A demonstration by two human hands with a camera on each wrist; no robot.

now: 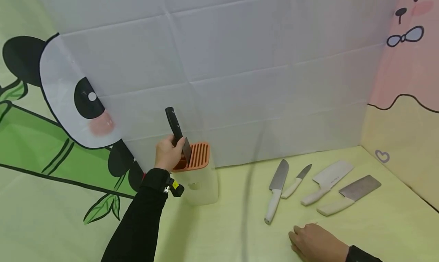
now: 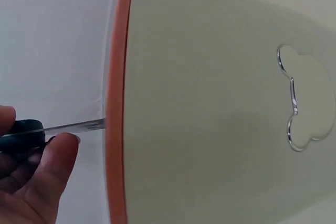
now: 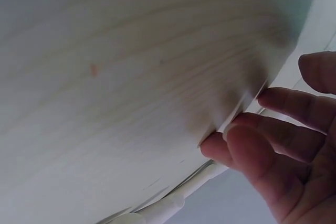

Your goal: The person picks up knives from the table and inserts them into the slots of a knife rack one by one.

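Note:
My left hand (image 1: 168,153) grips a black-handled knife (image 1: 173,121) where handle and blade meet, the handle pointing up. Its blade tip reaches the slotted orange top of a cream knife block (image 1: 202,189). In the left wrist view, the blade (image 2: 79,126) runs from my thumb and fingers to the orange rim (image 2: 116,98); whether it is inside a slot is hidden. On the yellow table, my right hand (image 1: 319,245) rests with loosely bent fingers and holds nothing. The right wrist view shows its fingertips (image 3: 212,145) touching the tabletop.
White-handled knives lie on the table beyond my right hand: a large knife (image 1: 279,174), a small knife (image 1: 302,174) and two cleavers, one farther back (image 1: 332,174) and one nearer (image 1: 361,187). A pale sheet (image 1: 240,83) with cartoon animals stands behind the block.

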